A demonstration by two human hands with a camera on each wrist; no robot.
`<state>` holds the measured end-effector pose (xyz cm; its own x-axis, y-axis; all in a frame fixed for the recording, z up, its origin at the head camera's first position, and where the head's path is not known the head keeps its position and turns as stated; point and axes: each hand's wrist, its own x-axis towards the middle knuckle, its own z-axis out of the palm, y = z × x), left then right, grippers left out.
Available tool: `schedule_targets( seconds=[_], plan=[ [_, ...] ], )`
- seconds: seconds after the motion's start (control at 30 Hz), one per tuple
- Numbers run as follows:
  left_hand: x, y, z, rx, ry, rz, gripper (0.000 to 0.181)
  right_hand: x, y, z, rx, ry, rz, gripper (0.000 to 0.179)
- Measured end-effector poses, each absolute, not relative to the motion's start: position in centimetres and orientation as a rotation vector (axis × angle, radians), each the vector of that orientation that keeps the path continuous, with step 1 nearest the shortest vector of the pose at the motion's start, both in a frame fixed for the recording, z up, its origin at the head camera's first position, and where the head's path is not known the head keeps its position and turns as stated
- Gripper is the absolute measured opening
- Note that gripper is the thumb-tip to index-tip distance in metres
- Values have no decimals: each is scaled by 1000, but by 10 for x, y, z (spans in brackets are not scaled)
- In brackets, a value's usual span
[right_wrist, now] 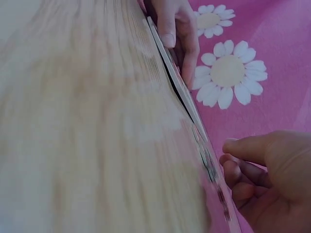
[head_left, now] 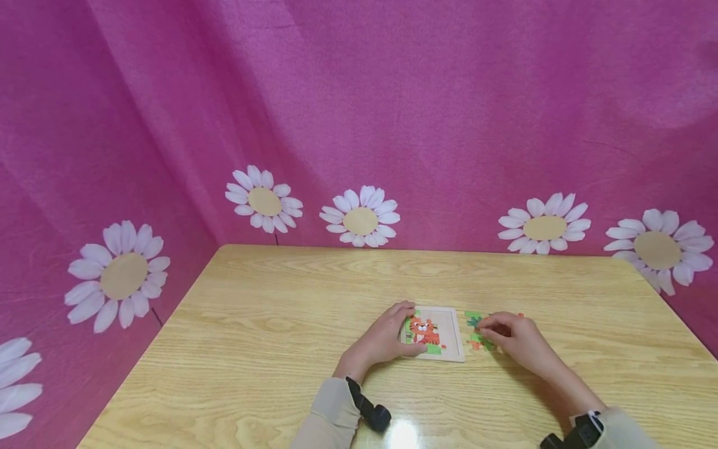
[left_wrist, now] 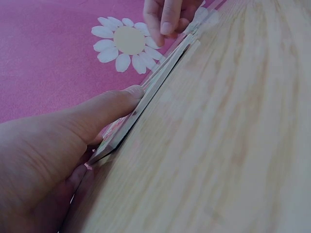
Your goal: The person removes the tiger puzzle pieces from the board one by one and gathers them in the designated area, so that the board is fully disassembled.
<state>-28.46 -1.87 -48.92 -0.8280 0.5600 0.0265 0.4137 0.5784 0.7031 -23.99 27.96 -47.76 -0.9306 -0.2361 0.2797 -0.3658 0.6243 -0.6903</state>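
Note:
My left hand [head_left: 384,337] grips the left side of a square wooden puzzle board [head_left: 451,337], its thumb [left_wrist: 116,104] on the near edge and fingers at the far edge. A few joined pieces with an orange tiger [head_left: 424,330] fill the board's left part; bare wood shows at the right. Loose green and orange puzzle pieces [head_left: 473,343] lie right beside the board. Over them hovers my right hand [head_left: 518,340], thumb and fingers bent with their tips close together. No piece shows between those fingertips in the right wrist view, and the hand partly hides the pieces beneath.
The board and pieces lie on a light wooden table [head_left: 269,324]. Behind it and along its left side hangs a pink cloth [head_left: 437,125] printed with white daisies. Black camera straps [head_left: 367,408] sit around both wrists.

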Motion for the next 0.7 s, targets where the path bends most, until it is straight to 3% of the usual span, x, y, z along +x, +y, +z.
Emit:
schedule_targets(
  seconds=[0.7],
  plan=[
    [-284, -18, -488, 802, 2623, 1070, 80, -260, 229, -475, 615, -2734, 1309, 12]
  ],
)
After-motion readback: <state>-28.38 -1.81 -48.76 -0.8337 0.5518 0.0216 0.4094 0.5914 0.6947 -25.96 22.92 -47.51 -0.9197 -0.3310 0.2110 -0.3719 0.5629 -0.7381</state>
